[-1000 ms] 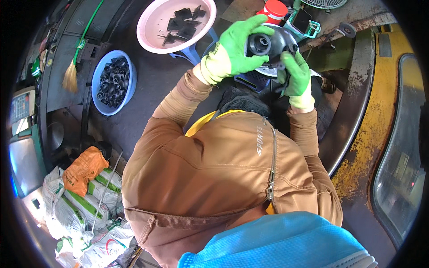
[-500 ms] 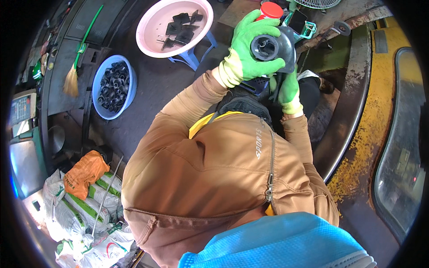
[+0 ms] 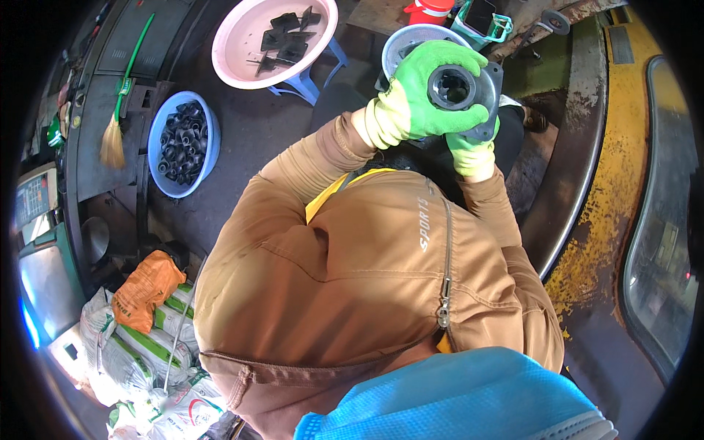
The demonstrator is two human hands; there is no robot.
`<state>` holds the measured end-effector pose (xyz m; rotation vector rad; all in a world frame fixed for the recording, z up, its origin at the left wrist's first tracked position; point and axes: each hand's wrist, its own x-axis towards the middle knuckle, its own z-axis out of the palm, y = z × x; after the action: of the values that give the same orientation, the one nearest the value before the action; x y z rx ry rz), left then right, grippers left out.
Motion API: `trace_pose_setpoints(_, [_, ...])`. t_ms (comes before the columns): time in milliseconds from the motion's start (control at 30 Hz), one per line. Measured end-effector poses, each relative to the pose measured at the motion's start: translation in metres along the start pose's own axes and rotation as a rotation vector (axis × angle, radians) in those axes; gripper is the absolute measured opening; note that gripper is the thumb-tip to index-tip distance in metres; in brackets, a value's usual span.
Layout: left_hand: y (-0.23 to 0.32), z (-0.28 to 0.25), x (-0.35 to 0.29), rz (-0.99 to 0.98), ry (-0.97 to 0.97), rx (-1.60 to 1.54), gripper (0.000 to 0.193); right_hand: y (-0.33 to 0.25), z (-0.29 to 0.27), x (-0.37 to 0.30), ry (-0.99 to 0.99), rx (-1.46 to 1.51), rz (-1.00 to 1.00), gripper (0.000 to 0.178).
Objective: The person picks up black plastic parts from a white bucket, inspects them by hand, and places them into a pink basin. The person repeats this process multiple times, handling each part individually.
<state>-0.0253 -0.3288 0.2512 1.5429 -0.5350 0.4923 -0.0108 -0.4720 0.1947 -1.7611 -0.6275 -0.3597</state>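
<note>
A black plastic part (image 3: 490, 89) with a round hollow collar and a squarish flange is held up in front of me. My left hand (image 3: 429, 84), in a green glove, wraps round it, the fingers curving past both sides of the collar. From below, my right hand (image 3: 473, 150), gloved in the same green, grips the part's lower edge; its fingertips are partly hidden behind the flange. Just beyond my left hand is a pale blue bowl (image 3: 389, 57), partly covered by the glove, with dark contents barely showing.
A pink basin (image 3: 227, 62) with several flat black pieces rests on a blue stool (image 3: 302, 89). To its left stands a blue tub (image 3: 156, 158) full of black parts. A red-lidded container (image 3: 431, 10) is at the back. A yellow machine (image 3: 587, 271) flanks my right; filled sacks (image 3: 139, 352) lie lower left.
The black part has moved right and slightly down with my left hand. My right hand has come in against its lower edge. The pale blue bowl behind is now visible.
</note>
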Motion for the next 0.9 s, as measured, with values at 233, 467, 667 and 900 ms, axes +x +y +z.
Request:
trace_pose_setpoints(233, [0.013, -0.011, 0.006, -0.069, -0.176, -0.085, 0.044, -0.022, -0.036, 0.018, -0.431, 0.084, 0.118, 0.061])
trace_pose_setpoints(467, [0.013, -0.017, 0.008, -0.173, -0.316, -0.135, 0.04, -0.023, -0.035, 0.022, -0.437, 0.731, 0.384, 0.058])
trace_pose_setpoints(667, [0.007, -0.021, 0.012, -0.22, -0.478, -0.278, 0.038, -0.012, -0.037, 0.015, -0.561, 0.511, 0.339, 0.055])
trace_pose_setpoints(900, [0.012, 0.002, 0.009, -0.087, -0.071, -0.073, 0.045, -0.003, -0.006, 0.001, 0.064, -0.093, -0.057, 0.057])
